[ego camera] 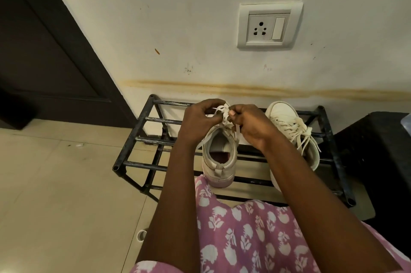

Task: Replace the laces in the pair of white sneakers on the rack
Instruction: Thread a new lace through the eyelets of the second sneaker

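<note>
Two white sneakers stand on a black metal rack against the wall, toes pointing at the wall. The left sneaker shows its open collar and heel toward me. Above its tongue, my left hand and my right hand both pinch its white lace, with loops between the fingers and one end hanging down the right side. Most of the eyelets are hidden behind my hands. The right sneaker is laced, with a tied bow, and my right forearm covers its heel.
A wall socket with a switch is above the rack. A dark door stands at the left, and a black object sits right of the rack. Beige floor tiles spread left. My pink floral garment fills the bottom.
</note>
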